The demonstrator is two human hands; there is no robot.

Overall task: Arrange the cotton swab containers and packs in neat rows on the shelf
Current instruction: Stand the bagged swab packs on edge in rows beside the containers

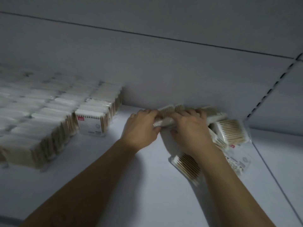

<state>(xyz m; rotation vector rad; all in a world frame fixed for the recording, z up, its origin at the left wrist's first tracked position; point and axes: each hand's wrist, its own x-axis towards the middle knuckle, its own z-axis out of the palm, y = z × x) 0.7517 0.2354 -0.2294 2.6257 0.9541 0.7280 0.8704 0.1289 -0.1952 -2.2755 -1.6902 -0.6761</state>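
Both hands meet at the back of the white shelf [114,161] on one clear pack of wooden cotton swabs [165,118]. My left hand [141,128] grips its left end, and my right hand [188,130] curls over its right part. More loose packs lie in a heap to the right [231,131], one of them under my right forearm [186,166]. On the left stand several packs in tight rows [41,115]; the front pack of the nearest row [91,123] shows a white label with a red tag.
The shelf's grey back wall [164,71] rises just behind the hands. A slotted upright [270,89] runs along the right, with a neighbouring shelf panel [282,161] beyond a seam. Bare shelf surface lies between the rows and the heap.
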